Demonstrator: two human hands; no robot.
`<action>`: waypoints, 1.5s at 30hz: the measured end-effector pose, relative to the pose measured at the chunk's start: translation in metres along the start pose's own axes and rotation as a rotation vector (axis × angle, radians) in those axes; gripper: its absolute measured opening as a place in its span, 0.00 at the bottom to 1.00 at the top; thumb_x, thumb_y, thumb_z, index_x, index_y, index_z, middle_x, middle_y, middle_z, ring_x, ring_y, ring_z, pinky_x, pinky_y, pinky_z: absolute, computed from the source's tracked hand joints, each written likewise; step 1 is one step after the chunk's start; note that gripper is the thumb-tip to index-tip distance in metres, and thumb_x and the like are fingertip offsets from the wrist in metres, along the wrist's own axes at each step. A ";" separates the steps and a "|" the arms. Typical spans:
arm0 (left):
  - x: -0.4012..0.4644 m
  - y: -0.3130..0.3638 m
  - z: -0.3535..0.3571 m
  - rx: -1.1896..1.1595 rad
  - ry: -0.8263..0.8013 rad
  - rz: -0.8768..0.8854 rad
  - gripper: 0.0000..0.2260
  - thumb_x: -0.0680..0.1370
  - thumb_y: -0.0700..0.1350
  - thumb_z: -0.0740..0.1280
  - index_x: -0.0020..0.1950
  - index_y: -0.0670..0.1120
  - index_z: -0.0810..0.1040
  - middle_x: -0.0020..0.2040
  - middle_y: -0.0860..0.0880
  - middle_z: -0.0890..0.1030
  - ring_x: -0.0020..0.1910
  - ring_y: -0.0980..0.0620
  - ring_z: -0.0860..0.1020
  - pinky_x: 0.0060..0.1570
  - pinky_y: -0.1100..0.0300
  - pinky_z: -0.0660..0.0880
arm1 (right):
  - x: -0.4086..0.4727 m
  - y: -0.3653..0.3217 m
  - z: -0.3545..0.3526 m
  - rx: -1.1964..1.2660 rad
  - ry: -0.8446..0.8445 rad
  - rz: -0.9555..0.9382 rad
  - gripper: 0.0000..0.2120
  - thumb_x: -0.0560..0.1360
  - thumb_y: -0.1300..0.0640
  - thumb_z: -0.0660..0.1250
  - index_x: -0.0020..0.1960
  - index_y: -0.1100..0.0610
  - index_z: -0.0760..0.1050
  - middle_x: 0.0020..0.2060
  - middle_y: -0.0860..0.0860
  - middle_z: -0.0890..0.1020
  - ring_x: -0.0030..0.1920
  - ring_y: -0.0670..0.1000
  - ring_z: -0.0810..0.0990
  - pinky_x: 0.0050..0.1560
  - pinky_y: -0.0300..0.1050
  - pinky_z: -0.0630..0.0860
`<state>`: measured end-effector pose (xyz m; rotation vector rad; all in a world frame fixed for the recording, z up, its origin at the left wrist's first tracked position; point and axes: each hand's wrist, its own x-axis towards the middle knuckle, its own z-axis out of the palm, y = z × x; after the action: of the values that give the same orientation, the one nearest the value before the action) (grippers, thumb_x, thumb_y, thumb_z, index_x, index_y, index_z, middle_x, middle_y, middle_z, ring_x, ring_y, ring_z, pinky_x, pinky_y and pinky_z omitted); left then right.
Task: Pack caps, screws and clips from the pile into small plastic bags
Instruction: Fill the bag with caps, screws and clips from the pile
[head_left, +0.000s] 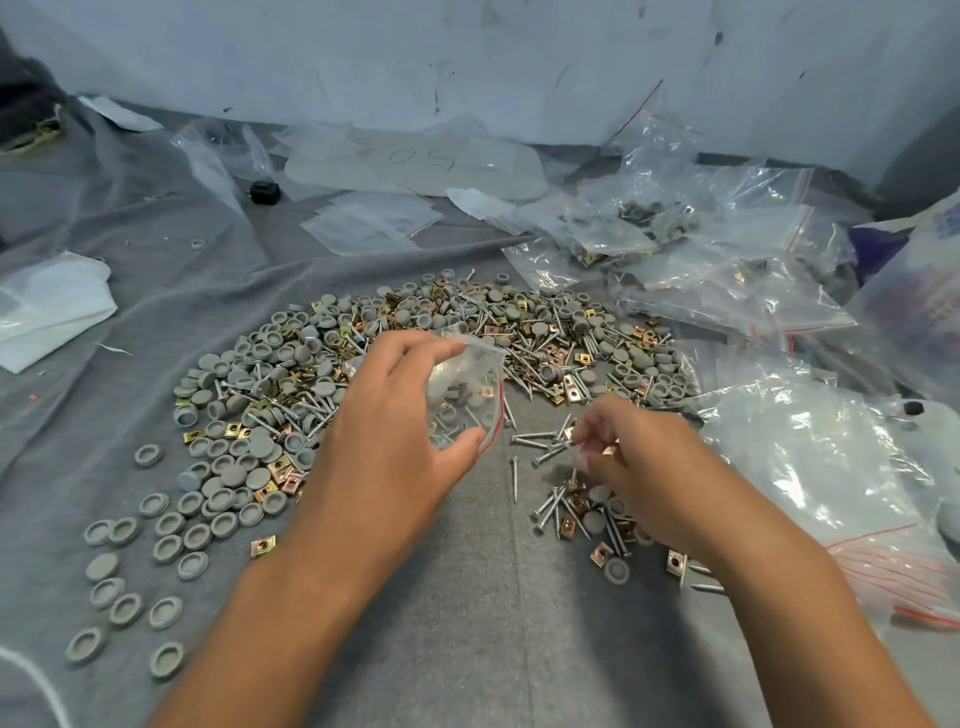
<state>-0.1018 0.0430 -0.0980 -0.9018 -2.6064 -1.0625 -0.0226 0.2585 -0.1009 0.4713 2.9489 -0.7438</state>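
A wide pile of grey round caps, silver screws and brass clips arcs across the grey cloth. My left hand holds a small clear plastic bag with a red seal strip, its mouth facing right; a few caps and a clip lie inside. My right hand is just right of the bag, fingertips pinched on screws above a small heap of screws, caps and clips. Loose screws lie between the two hands.
Filled and empty zip bags crowd the right side and back. A stack of flat empty bags lies behind the pile. Scattered caps dot the cloth at lower left. White folded plastic sits at the left edge.
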 end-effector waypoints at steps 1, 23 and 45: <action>0.000 0.000 0.000 0.001 0.001 0.000 0.31 0.70 0.54 0.73 0.73 0.55 0.70 0.62 0.62 0.68 0.52 0.68 0.70 0.51 0.70 0.71 | 0.001 0.000 0.000 0.003 0.055 -0.002 0.06 0.80 0.53 0.69 0.51 0.43 0.73 0.44 0.40 0.79 0.41 0.41 0.78 0.41 0.44 0.75; 0.000 -0.001 0.000 0.001 -0.003 0.001 0.31 0.70 0.57 0.71 0.72 0.55 0.70 0.61 0.62 0.69 0.51 0.68 0.71 0.50 0.73 0.69 | -0.004 -0.006 0.000 -0.068 -0.261 0.047 0.08 0.75 0.54 0.75 0.43 0.45 0.77 0.35 0.43 0.83 0.36 0.39 0.80 0.38 0.40 0.75; 0.000 0.001 -0.001 0.039 -0.013 -0.005 0.31 0.70 0.54 0.73 0.72 0.54 0.70 0.62 0.60 0.69 0.47 0.62 0.70 0.51 0.73 0.68 | -0.007 -0.016 -0.004 0.050 -0.059 -0.162 0.11 0.79 0.56 0.70 0.46 0.39 0.76 0.43 0.38 0.77 0.40 0.37 0.79 0.38 0.29 0.73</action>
<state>-0.1010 0.0429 -0.0965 -0.8977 -2.6314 -1.0070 -0.0211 0.2447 -0.0892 0.2107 2.9453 -0.8341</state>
